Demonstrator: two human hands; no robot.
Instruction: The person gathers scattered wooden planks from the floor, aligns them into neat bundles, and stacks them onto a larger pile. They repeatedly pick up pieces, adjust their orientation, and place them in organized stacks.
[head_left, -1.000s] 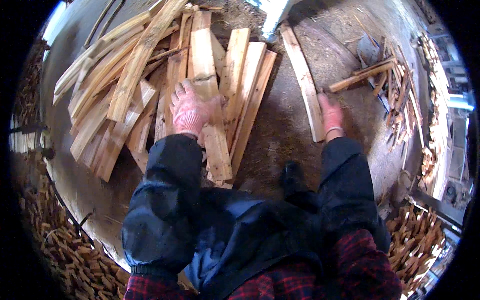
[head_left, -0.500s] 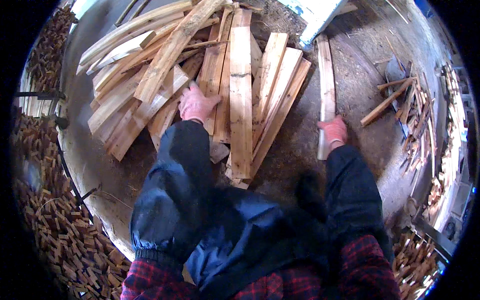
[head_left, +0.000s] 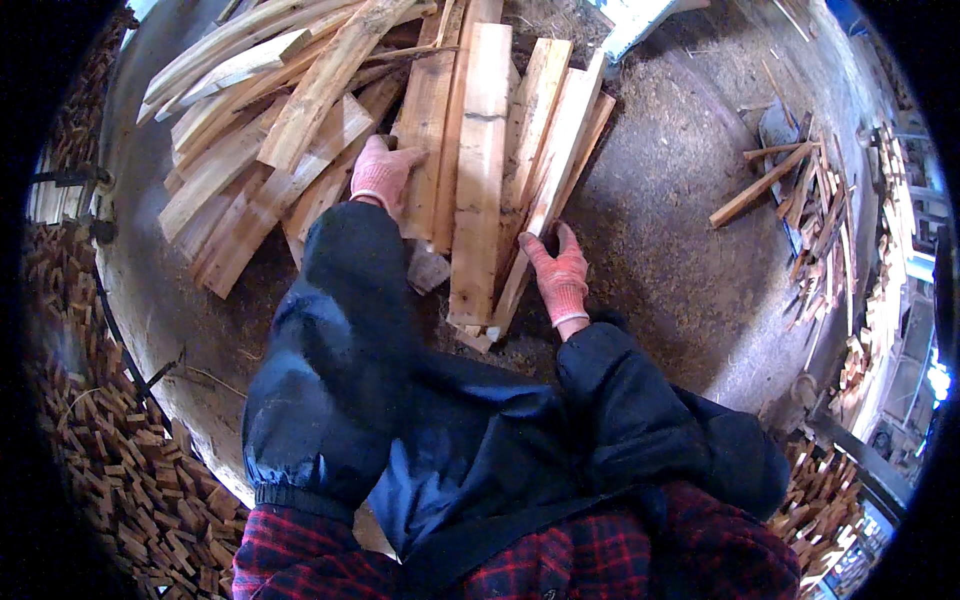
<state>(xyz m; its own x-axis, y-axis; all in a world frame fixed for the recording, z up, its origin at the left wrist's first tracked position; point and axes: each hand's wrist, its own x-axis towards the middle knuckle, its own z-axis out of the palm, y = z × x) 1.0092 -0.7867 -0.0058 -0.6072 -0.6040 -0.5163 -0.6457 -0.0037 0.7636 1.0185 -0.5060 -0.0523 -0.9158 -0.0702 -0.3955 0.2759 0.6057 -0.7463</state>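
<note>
Both my hands wear pinkish-orange knit gloves. My left hand lies over the left-middle of a heap of rough-sawn planks, its fingers spread and touching the wood. My right hand is at the right side of the heap, thumb and fingers around the lower part of a narrow pale plank. That plank slants up and away, leaning along the other boards. Beside it a wide plank with a dark mark across it lies lengthwise. A brown plank lies close to my left hand.
More planks fan out at the upper left. At the right is a pile of thin wood strips. A pale blue-white object stands at the top. Stacked short wood pieces fill the lower left. Sawdust covers the floor.
My right hand has moved left, bringing the narrow plank from the right-hand floor onto the heap's right side. My left hand stays on the heap. The view has shifted slightly.
</note>
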